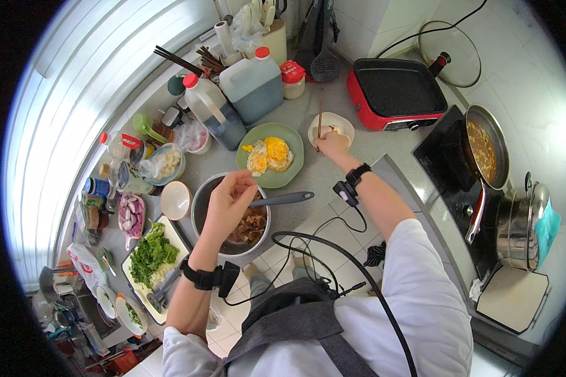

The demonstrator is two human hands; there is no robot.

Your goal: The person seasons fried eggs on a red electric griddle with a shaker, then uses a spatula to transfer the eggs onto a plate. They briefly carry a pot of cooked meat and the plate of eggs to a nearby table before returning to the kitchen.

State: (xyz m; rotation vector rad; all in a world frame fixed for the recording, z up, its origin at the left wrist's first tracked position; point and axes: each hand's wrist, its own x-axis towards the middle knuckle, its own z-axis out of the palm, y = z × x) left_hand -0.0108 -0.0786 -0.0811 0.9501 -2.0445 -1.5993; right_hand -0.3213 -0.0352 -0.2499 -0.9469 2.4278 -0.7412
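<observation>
My right hand point(334, 145) is at the near rim of a small white bowl point(345, 122) with something pale inside. Its fingers are closed on a pair of wooden chopsticks point(320, 113) that lie across the bowl. Over a metal pot point(197, 213) hovers my left hand point(231, 200), fingers loosely curled and nothing visible in them. Pieces of brown meat point(251, 227) fill part of the pot, and a grey-handled utensil point(285, 199) leans over its rim. Just beyond the left fingertips, fried eggs point(270, 154) rest on a green plate point(291, 176).
A red electric griddle point(368, 110) stands at the back right. On the cooktop point(445, 155) a frying pan point(499, 141) holds brown sauce, beside a steel steamer pot point(511, 231). Leafy greens point(153, 259) lie on a cutting board point(134, 282). Jugs point(254, 89) line the back; cables point(358, 259) hang before me.
</observation>
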